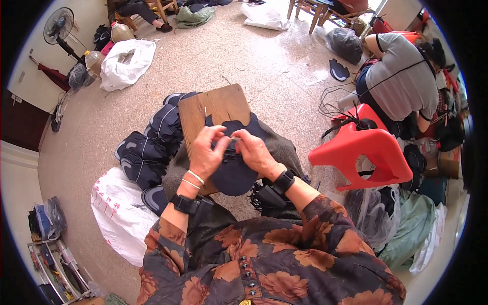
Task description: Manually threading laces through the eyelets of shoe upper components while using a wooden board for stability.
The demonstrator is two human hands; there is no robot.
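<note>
Both hands meet over a dark navy fabric piece (234, 175) with a rounded lower end, which lies on a wooden board (195, 109) across my lap. My left hand (207, 153) has its thumb and forefinger pinched together. Close beside it, the fingers of my right hand (257, 153) are also pinched, tips nearly touching the left ones. Whatever is between the fingertips is too small to make out. A bunch of dark cords (257, 197) hangs by my right knee. Left of the board lie bundles of navy pieces (142, 155) with grey curved edges, tied with pale string.
A red plastic stool (363, 152) lies tipped on the right, near a bent-over person in a grey shirt (401, 73). White sacks (119, 213) and green bags (409, 234) flank me. A fan (60, 28) stands at far left. Another seated person's leg (147, 12) shows at the back.
</note>
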